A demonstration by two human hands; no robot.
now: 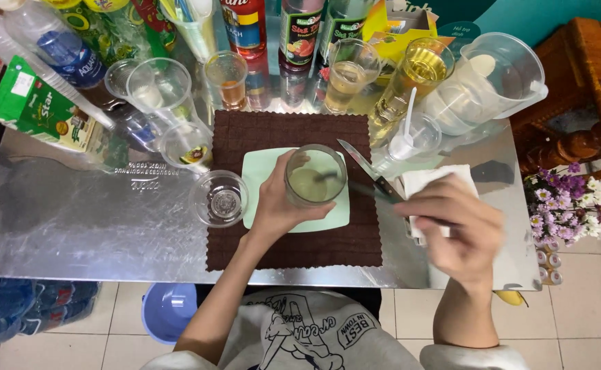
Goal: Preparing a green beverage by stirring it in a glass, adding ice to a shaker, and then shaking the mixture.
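My left hand (276, 205) is wrapped around a clear glass (315, 185) of pale yellow-green liquid. The glass stands on a pale green square plate (259, 168), which lies on a brown mat (293, 130). My right hand (461, 229) is blurred by motion to the right of the mat, over a white napkin (427, 178). It grips a thin dark handle that reaches left into the glass, where a spoon tip (324, 177) shows in the liquid. A knife (358, 161) lies slanted on the mat between the glass and the napkin.
An empty clear cup (219, 199) sits left of the plate on the shiny metal table (74, 219). Behind the mat stand several cups, syrup bottles (245, 24), a clear pitcher (492, 75) and a green carton (36, 106). Flowers (571, 202) are at the right and a blue bucket (170, 308) is below.
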